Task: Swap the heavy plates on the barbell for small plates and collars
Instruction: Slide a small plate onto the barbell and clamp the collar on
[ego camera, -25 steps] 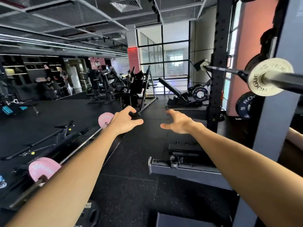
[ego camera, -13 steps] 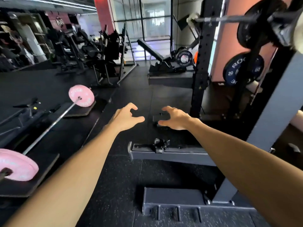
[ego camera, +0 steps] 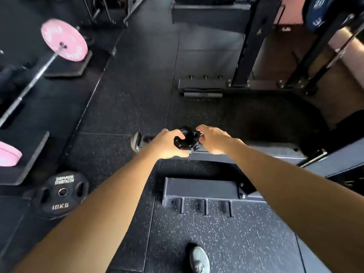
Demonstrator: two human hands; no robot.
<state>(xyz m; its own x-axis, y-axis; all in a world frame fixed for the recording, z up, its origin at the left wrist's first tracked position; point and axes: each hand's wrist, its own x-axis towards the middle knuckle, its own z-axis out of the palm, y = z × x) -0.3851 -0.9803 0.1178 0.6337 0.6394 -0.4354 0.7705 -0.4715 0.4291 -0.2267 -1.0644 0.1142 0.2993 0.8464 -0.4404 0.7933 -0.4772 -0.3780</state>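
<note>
Both my arms reach down and forward over the grey base rail [ego camera: 246, 152] of the rack. My left hand [ego camera: 167, 143] and my right hand [ego camera: 213, 139] meet on a black collar [ego camera: 186, 139] that sits on or just above that rail. The fingers of my left hand curl round the collar's left side, the thumb low and near, the fingertips over its far edge. My right hand pinches the collar's right side, fingers bent, closing on what looks like its small lever; the exact contact is too small to make out. So both hands are narrow, each gripping the same collar from opposite sides. Whether the collar is fully lifted off the rail I cannot tell.

Just left of my left hand, the rounded metal end [ego camera: 136, 141] of the rail or of a bar pokes out; which one it is I cannot tell.

On the floor near left lies a black 10 kg plate [ego camera: 63, 194], flat, well apart from my hands. Further left a barbell [ego camera: 33, 79] rests on the floor with a pink plate [ego camera: 64, 40] at its far end and another pink plate [ego camera: 7, 154] at the left edge. Far right, a blue plate [ego camera: 317, 14] hangs on the rack. My shoe [ego camera: 199, 259] shows at the near edge.
</note>
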